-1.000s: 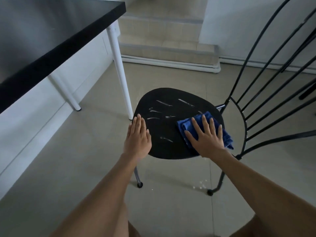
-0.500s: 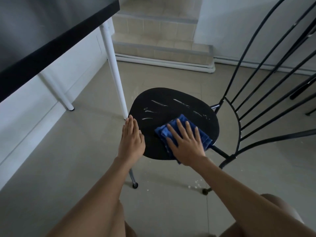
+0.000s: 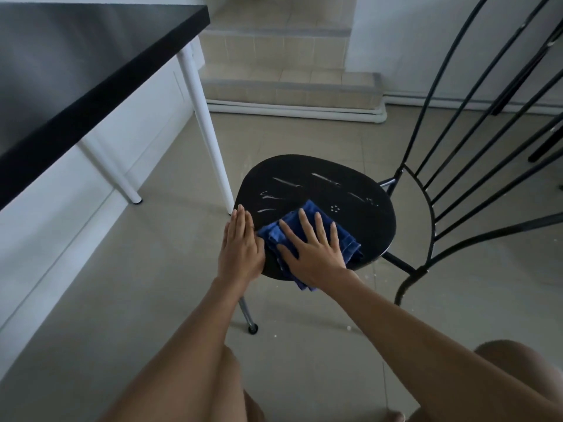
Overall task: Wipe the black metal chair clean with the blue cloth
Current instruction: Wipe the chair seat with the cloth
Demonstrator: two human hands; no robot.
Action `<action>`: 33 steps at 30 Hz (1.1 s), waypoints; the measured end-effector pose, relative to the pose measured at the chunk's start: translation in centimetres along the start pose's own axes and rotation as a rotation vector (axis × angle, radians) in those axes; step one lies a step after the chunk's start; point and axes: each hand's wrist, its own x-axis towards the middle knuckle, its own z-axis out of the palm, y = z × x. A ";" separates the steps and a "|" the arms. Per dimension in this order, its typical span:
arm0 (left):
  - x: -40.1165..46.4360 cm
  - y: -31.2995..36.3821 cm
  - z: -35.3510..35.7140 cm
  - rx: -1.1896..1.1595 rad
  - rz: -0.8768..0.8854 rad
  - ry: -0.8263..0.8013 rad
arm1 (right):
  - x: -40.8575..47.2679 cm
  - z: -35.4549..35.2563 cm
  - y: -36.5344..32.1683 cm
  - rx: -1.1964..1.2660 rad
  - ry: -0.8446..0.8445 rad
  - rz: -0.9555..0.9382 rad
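Under the right hand (image 3: 313,251), most of the blue cloth (image 3: 344,239) hidden, only its edges showing. Beneath the left hand (image 3: 240,248), the near-left rim of the chair seat (image 3: 350,226) covered. Right of the right hand, chair back rods (image 3: 475,138) cut off by the top and right edges. Left of the left hand, black tabletop (image 3: 76,59) cropped. White streaks (image 3: 286,181) beyond the fingers: substance unclear.

chair (image 3: 359,214) black, white streaks | cloth (image 3: 347,242) blue | table (image 3: 91,56) black
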 end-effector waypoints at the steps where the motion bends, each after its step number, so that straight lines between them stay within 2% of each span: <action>1: 0.1 0.0 -0.1 -0.007 -0.008 -0.003 | -0.7 -0.1 1.3 -0.006 0.009 -0.006; 3: 0.0 0.0 -0.2 0.008 -0.013 -0.017 | -0.9 -0.7 4.5 -0.002 0.024 0.056; 6: 0.0 -0.1 -0.2 0.055 0.005 -0.034 | 1.3 -2.0 8.0 0.043 -0.034 0.254; 9: 0.5 0.3 -0.2 0.027 -0.018 -0.037 | 4.3 -2.6 6.8 0.029 -0.113 0.368; 12: 0.7 0.4 -0.2 0.004 -0.018 -0.002 | 5.2 -1.8 2.4 0.021 -0.091 0.277; 15: 0.5 0.2 0.0 -0.003 0.000 0.016 | 3.1 -0.1 -1.0 0.009 0.017 0.129; 19: 1.3 -0.1 0.1 -0.056 -0.040 -0.023 | -0.4 0.7 0.5 -0.035 0.075 0.013; 22: 1.6 -0.2 0.2 -0.073 -0.055 -0.037 | 0.1 -0.3 4.5 -0.031 0.075 0.081; 26: 1.4 -0.3 0.5 -0.117 -0.065 -0.013 | 4.6 -2.0 9.4 0.022 0.072 0.352; 28: 1.4 -0.3 0.7 -0.138 -0.073 -0.017 | 7.2 -2.9 10.4 0.040 0.061 0.430; 30: 1.5 -0.4 0.8 -0.136 -0.075 -0.014 | 9.5 -3.5 9.4 0.031 0.028 0.406; 33: 1.7 -0.2 0.6 -0.157 -0.088 -0.027 | 11.0 -3.6 5.7 0.008 -0.035 0.210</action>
